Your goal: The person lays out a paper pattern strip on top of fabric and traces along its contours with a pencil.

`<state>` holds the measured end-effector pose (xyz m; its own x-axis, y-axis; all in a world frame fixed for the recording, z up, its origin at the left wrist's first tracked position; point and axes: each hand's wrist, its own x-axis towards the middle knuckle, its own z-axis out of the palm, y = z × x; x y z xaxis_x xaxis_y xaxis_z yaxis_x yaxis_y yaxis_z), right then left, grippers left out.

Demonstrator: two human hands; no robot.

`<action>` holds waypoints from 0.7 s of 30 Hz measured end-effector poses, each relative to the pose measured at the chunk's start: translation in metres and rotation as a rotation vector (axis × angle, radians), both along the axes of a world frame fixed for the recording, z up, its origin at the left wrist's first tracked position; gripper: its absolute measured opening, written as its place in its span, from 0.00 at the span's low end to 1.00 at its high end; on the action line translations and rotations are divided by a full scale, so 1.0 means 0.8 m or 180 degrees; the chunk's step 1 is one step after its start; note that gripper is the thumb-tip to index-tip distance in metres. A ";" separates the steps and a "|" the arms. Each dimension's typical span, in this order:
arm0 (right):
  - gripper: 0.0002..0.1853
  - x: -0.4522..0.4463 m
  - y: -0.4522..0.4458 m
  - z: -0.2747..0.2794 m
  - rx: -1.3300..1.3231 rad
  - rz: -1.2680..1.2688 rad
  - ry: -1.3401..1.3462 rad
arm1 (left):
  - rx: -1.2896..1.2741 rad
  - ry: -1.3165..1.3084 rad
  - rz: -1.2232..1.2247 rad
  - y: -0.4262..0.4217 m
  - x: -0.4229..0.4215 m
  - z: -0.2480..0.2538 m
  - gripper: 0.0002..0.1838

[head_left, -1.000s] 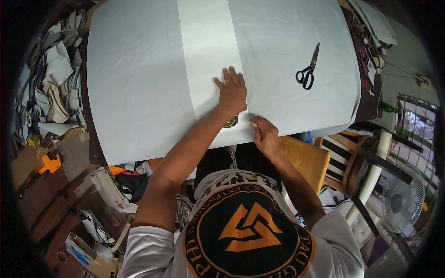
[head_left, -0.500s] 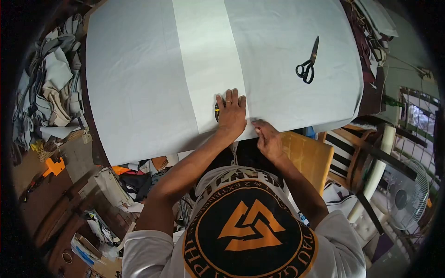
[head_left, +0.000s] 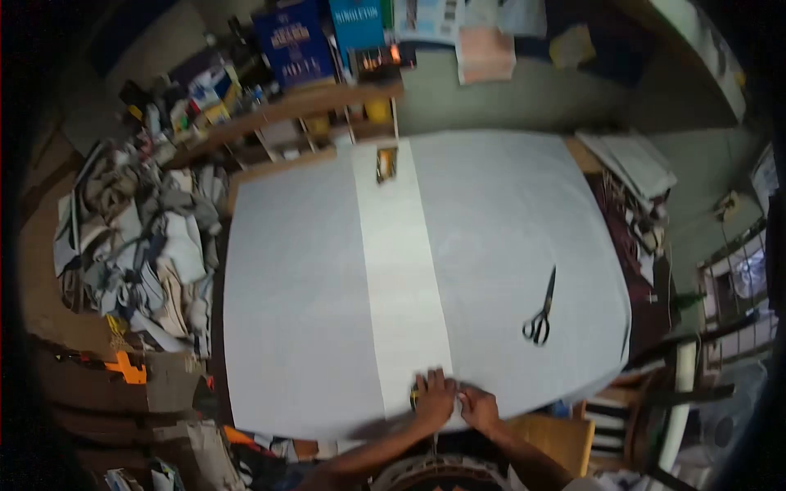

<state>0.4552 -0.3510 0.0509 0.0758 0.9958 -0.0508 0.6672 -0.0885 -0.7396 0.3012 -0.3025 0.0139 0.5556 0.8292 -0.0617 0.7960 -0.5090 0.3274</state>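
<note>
A wide grey sheet (head_left: pixel 295 303) covers the table, and a white strip (head_left: pixel 401 270) lies lengthwise on it from front to back. Near the front end of the strip, my left hand (head_left: pixel 435 403) rests palm down with its fingers out. Partly under its left side is a small black and yellow object (head_left: pixel 415 396), perhaps a tape measure. My right hand (head_left: pixel 480 409) is just right of it at the strip's right edge, fingers pinched; what they hold is hidden. Black-handled scissors (head_left: pixel 538 327) lie on the sheet to the right.
A small dark and orange packet (head_left: pixel 386 164) sits at the strip's far end. Cloth scraps (head_left: pixel 155 245) are heaped on the left, above an orange tool (head_left: pixel 129 368). Behind stands a cluttered shelf (head_left: pixel 286 106) with boxes. A wooden chair (head_left: pixel 630 409) and fan (head_left: pixel 729 417) are at right.
My view has tilted up, so the far end of the sheet, the shelf and the wall now show. Both hands keep about the same place on the strip.
</note>
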 end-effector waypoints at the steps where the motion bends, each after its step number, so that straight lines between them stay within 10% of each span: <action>1: 0.07 0.003 0.028 0.000 0.0263 -0.0142 0.0038 | -0.0241 0.0216 -0.0229 0.006 -0.005 0.022 0.29; 6: 0.10 0.020 0.184 0.017 0.0715 -0.0743 0.0920 | -0.1292 -0.0675 0.0149 0.091 -0.011 0.021 0.34; 21: 0.11 0.062 0.598 -0.033 0.1245 -0.0903 0.1274 | -0.0086 -0.0121 0.0302 0.573 -0.013 0.007 0.44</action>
